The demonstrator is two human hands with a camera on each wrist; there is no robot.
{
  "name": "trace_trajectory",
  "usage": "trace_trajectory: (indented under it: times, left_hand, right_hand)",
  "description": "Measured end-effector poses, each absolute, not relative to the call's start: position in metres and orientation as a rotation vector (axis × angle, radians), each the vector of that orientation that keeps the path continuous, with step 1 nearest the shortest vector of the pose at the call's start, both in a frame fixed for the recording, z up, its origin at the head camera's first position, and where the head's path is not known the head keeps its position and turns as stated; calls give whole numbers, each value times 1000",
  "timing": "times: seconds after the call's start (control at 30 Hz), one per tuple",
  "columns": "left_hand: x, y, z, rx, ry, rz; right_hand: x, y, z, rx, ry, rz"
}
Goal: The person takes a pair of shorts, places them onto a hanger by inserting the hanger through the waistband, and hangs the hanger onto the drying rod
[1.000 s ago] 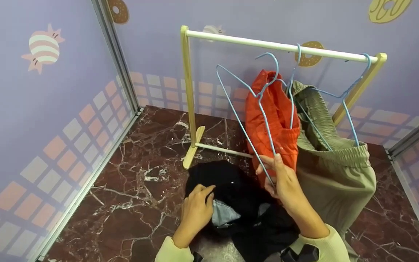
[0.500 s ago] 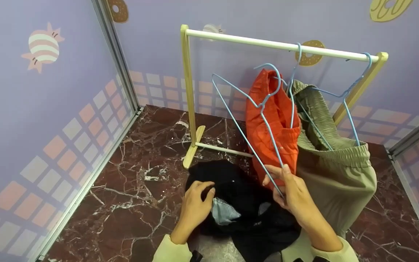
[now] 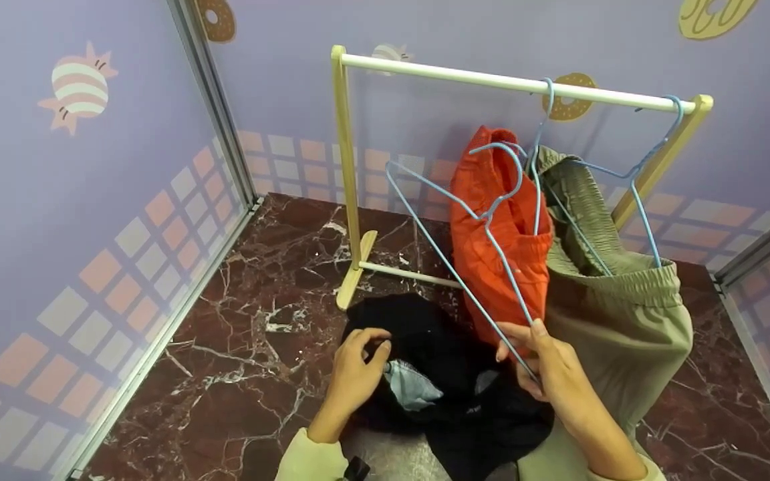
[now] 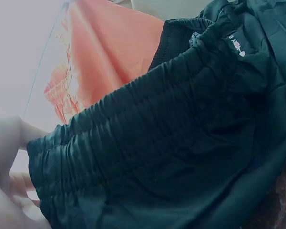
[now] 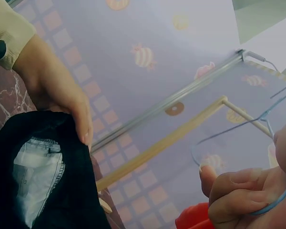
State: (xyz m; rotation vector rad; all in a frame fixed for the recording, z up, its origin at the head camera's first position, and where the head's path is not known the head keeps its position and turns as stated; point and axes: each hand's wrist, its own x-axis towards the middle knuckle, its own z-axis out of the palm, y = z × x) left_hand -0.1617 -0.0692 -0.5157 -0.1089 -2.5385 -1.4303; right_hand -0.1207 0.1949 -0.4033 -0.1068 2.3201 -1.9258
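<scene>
My left hand (image 3: 357, 377) pinches the elastic waistband of black pants (image 3: 402, 321), which lie bunched low in front of me. In the left wrist view the gathered waistband (image 4: 128, 114) stretches out from the fingertips, with a small white print near its far end. A pale inner lining (image 3: 415, 387) shows in the waist opening. My right hand (image 3: 562, 371) holds a blue wire hanger (image 3: 487, 218) by its lower corner, hook upward and apart from the rail. The hanger lies above and to the right of the pants, not touching the waistband visibly.
A wooden rack with a white rail (image 3: 438, 69) stands against the back wall. Red pants (image 3: 492, 247) and khaki pants (image 3: 625, 321) hang from it on blue hangers, close behind my right hand. Dark marbled floor (image 3: 238, 334) spreads to the left.
My right hand has moved down and to the right, lowering the hanger and its hook. My left hand stays at the black waistband with only a slight shift.
</scene>
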Motion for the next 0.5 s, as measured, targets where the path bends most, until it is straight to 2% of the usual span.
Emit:
trace_trajectory:
  times: [0.5]
  left_hand:
    - [-167, -70, -515, -49, -2486, -1565]
  right_hand:
    - [-110, 215, -421, -83, 2301, -1894]
